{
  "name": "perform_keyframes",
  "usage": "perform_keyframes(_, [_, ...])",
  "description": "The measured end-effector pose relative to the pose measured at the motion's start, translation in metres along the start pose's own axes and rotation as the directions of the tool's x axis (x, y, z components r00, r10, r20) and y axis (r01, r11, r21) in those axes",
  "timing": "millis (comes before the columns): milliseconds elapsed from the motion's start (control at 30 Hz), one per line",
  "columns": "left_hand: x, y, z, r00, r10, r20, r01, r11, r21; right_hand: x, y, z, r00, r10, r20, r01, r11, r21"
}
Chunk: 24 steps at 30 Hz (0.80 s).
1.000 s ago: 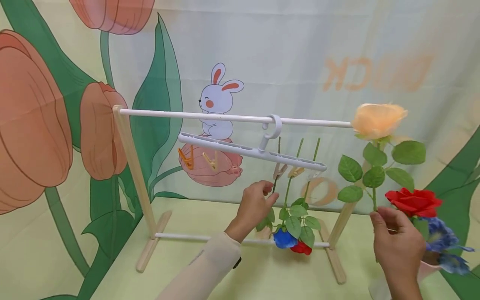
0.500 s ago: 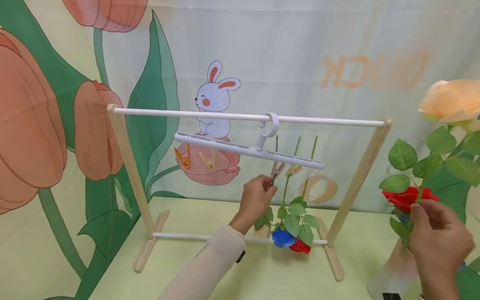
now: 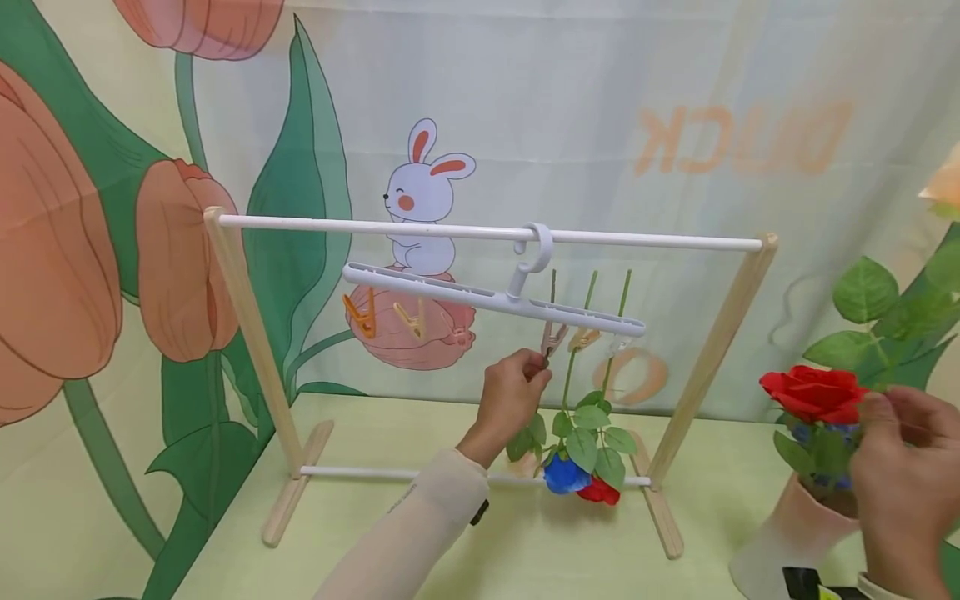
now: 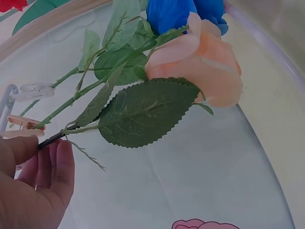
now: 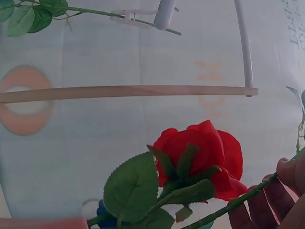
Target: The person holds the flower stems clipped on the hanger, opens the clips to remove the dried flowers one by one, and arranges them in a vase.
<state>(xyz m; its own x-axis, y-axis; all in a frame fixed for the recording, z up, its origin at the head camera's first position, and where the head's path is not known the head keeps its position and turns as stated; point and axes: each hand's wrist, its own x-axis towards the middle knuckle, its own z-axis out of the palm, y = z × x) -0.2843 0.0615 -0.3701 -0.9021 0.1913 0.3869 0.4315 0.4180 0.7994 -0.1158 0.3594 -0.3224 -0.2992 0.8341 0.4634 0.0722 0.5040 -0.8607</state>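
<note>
My left hand (image 3: 510, 396) is pinching the stem (image 4: 50, 139) of a peach rose (image 4: 200, 64) just under its clip (image 3: 553, 337) on the hanger (image 3: 487, 296), fingers closed together on it. In the head view that bloom is hiding behind leaves; the left wrist view is showing it plainly. My right hand (image 3: 903, 492) is curling its fingers (image 5: 267, 200) round another stem (image 5: 233, 204), whose peach bloom (image 3: 947, 185) is running off the frame's right edge. That hand is hovering beside a red rose (image 3: 813, 393) standing in the vase (image 3: 787, 533) on the worktop (image 3: 525, 542).

I am counting three stems hanging from the hanger, with a blue bloom (image 3: 566, 475) and a red bloom (image 3: 600, 493) at the bottom. Six clips are hanging there, three of them empty. The rack (image 3: 487, 235) is carrying one hanger. A blue flower in the vase is sitting mostly hidden by leaves.
</note>
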Motion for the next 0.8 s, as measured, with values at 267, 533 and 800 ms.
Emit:
perform_keyframes(267, [0.000,-0.005,-0.003,1.000,-0.014,0.023,0.014,1.000,-0.007,-0.003,0.012,-0.007,0.988,0.145,0.051,-0.142,0.987,-0.070])
perform_keyframes(533, [-0.002,-0.005,-0.007,0.999,-0.026,0.035,0.026,1.000,-0.016,-0.006,0.040,-0.005,0.991,0.134,0.019,-0.132,0.987,-0.088])
perform_keyframes(800, [-0.002,-0.004,-0.010,0.999,-0.019,0.030,0.019,1.000,-0.003,-0.008,0.044,-0.007,0.990,0.141,-0.030,-0.142,0.989,-0.046])
